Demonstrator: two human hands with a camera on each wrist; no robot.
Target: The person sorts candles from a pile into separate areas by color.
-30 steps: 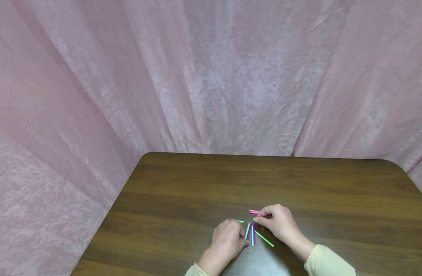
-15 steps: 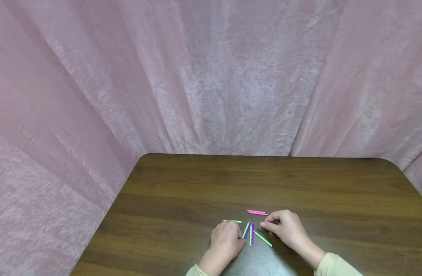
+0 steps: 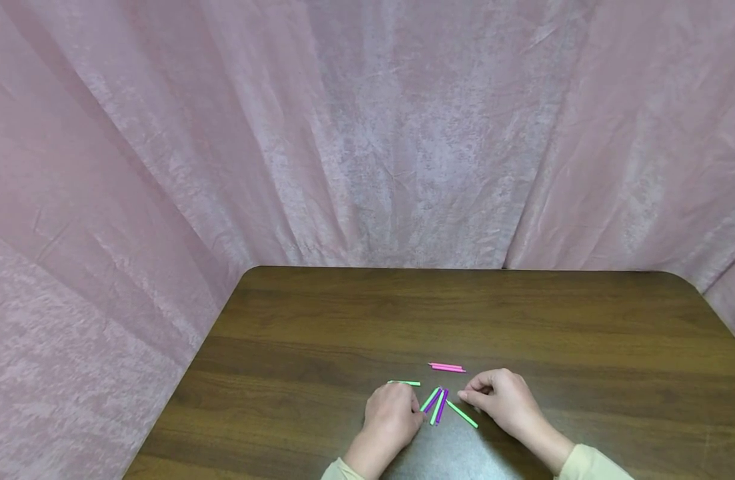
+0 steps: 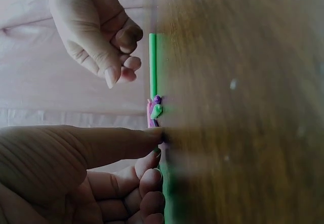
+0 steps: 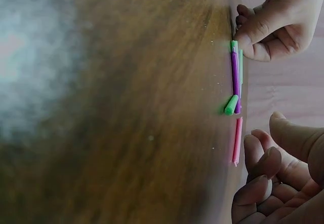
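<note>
Two short green and two purple sticks lie fanned on the table, upper ends together. My left hand [image 3: 392, 413] pinches the near end of the left pair, around the left purple stick [image 3: 432, 402], between thumb and forefinger; a green stick [image 3: 429, 399] lies along it. To its right are the other green stick [image 3: 436, 409] and purple stick [image 3: 442, 407]. My right hand [image 3: 505, 400] hovers right of the fan, fingers loosely curled and holding nothing. A separate green stick [image 3: 463, 414] slants toward the lower right, its top near the fan.
Beyond the fan, two pink sticks [image 3: 446, 367] lie side by side. A further green stick [image 3: 408, 383] shows behind my left hand, partly hidden by it. The brown wooden table [image 3: 319, 320] ends at a pink curtain [image 3: 391, 133].
My right hand has drawn back rightward from the pink sticks and the top of the fan. The fanned sticks have turned slightly, their near ends shifting left, while my left hand stays at them.
</note>
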